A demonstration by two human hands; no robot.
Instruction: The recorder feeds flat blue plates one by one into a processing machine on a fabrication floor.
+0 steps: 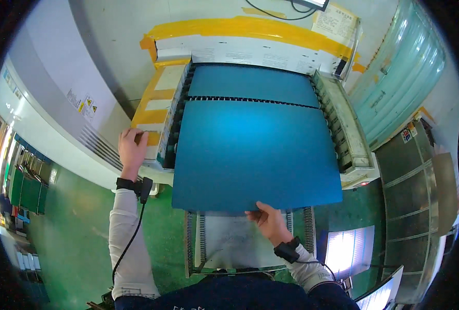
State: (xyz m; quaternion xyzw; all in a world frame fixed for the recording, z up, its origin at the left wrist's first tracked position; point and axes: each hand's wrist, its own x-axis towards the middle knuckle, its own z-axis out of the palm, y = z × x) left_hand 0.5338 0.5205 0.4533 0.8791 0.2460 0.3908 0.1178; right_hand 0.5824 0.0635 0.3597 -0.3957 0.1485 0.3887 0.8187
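A large blue plate [255, 155] lies on a conveyor machine, its near edge jutting out over the front. My right hand [271, 225] holds that near edge right of its middle, thumb on top and fingers partly hidden underneath. Past a narrow gap of black rollers [250, 99], a second blue plate [250, 82] lies farther in. My left hand [131, 150] is at the machine's left side rail [154, 111], which is covered with white sheet and yellow tape. Its fingers are bent over the taped surface, with the thumb close to them.
Below the plate stands a low rack [240, 240] with coiled side strips. The right rail [346, 124] borders the rollers. A white cabinet [74, 98] is at left, clear plastic strips [405, 72] at right. A metal panel [410, 206] and a shiny sheet [348, 250] stand near the right.
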